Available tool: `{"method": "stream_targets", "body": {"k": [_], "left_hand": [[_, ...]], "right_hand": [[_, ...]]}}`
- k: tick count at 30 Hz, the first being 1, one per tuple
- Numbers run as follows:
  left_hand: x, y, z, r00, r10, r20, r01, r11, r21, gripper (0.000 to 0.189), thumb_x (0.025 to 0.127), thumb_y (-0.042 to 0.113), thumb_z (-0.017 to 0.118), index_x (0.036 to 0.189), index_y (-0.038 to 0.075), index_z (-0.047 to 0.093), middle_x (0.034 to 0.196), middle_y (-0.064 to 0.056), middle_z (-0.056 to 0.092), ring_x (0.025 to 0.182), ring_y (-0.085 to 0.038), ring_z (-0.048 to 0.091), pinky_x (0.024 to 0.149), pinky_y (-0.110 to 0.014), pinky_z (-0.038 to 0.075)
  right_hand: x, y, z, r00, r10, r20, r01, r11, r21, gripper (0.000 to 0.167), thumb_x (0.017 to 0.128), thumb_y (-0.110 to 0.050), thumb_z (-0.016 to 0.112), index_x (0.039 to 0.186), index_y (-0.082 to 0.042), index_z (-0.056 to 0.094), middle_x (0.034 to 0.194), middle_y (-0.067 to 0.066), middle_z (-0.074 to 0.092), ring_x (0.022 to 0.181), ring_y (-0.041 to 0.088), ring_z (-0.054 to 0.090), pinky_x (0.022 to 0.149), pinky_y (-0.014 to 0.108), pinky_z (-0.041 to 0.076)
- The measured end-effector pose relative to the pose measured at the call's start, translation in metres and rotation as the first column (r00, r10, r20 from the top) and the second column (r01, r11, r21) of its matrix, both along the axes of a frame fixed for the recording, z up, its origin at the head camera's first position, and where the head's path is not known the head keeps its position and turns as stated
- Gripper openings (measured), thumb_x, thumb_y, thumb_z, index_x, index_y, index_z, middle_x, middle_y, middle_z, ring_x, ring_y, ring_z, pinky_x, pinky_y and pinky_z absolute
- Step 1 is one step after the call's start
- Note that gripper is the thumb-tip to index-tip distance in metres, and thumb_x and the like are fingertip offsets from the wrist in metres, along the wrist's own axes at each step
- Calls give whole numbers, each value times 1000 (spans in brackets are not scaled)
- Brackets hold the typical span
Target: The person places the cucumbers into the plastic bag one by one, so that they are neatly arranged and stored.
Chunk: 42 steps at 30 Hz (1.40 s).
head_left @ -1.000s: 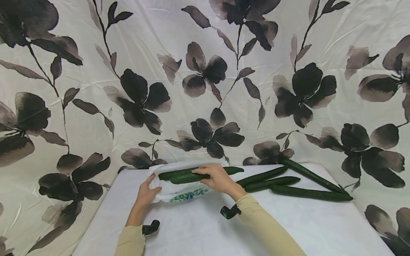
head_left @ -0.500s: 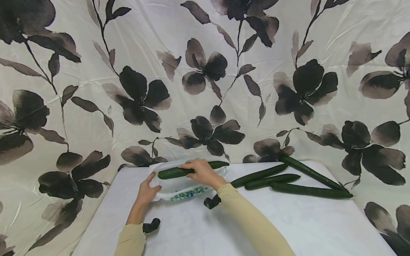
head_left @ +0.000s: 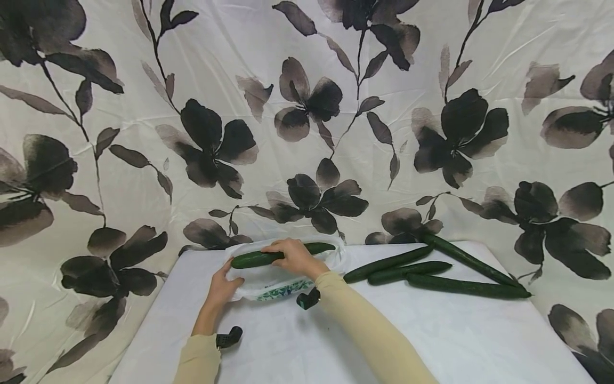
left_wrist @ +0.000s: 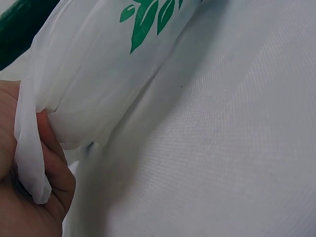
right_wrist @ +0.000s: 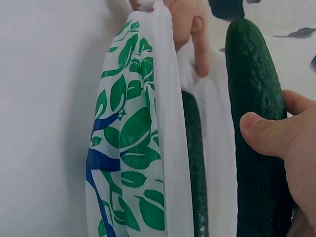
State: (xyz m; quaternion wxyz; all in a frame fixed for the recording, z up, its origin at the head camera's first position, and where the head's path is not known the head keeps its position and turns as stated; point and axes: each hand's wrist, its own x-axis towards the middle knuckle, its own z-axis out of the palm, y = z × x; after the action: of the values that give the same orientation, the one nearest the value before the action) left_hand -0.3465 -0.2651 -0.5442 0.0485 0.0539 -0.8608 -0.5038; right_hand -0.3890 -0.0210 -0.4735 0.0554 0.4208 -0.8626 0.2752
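A white plastic bag (head_left: 268, 278) with a green leaf print lies at the back of the table, its mouth parted upward. My left hand (head_left: 221, 285) holds the bag's left end; in the left wrist view its fingers (left_wrist: 55, 168) curl round the bag's edge. Over the bag's opening, my right hand (head_left: 298, 258) grips a long dark green cucumber (head_left: 247, 260) near its middle, thumb on the near side in the right wrist view. Another cucumber (right_wrist: 196, 163) shows inside the bag in that view. The held cucumber's left tip is close to my left hand.
Several loose cucumbers lie to the right of the bag, among them a front one (head_left: 467, 286) and one slanting at the back right (head_left: 472, 261). A floral cloth (head_left: 307, 133) hangs behind the white-covered table (head_left: 307, 346).
My right hand has moved left with the cucumber, bringing its tip closer to my left hand. A second cucumber seen beside it in the bag is now hidden in the head view.
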Motion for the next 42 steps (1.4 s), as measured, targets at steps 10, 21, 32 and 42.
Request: {"method": "stream_targets", "body": {"k": [10, 21, 32, 42], "left_hand": [[0, -2, -3, 1000, -1, 6, 2, 1000, -31, 74, 82, 1, 62, 149, -3, 31, 157, -15, 25, 144, -40, 14, 114, -55, 14], [0, -2, -3, 1000, 11, 12, -10, 1000, -18, 76, 81, 1, 63, 150, -1, 31, 154, -23, 28, 143, -42, 16, 114, -54, 16], [-2, -3, -6, 1000, 13, 23, -12, 999, -34, 76, 83, 2, 64, 151, -1, 29, 155, -21, 26, 143, -43, 15, 114, -55, 15], [3, -2, -7, 999, 6, 31, -7, 1000, 6, 76, 82, -1, 63, 150, -1, 30, 156, -21, 24, 143, -42, 14, 114, -55, 14]], "right_hand": [[-6, -6, -11, 999, -16, 37, 16, 1000, 1, 48, 86, -13, 75, 132, -22, 63, 128, -4, 63, 116, 13, 58, 100, 34, 45], [-19, -2, -28, 995, -41, 89, 39, 999, 22, 47, 87, -12, 73, 132, -20, 63, 131, -3, 61, 119, 15, 56, 97, 34, 47], [-26, -1, -32, 985, -58, 162, 56, 998, 16, 46, 87, -11, 74, 131, -19, 64, 131, -4, 61, 112, 18, 60, 94, 34, 48], [-27, -3, -44, 975, -112, 189, 114, 994, 3, 44, 81, -12, 80, 123, -21, 69, 123, -4, 65, 108, 16, 61, 91, 31, 50]]}}
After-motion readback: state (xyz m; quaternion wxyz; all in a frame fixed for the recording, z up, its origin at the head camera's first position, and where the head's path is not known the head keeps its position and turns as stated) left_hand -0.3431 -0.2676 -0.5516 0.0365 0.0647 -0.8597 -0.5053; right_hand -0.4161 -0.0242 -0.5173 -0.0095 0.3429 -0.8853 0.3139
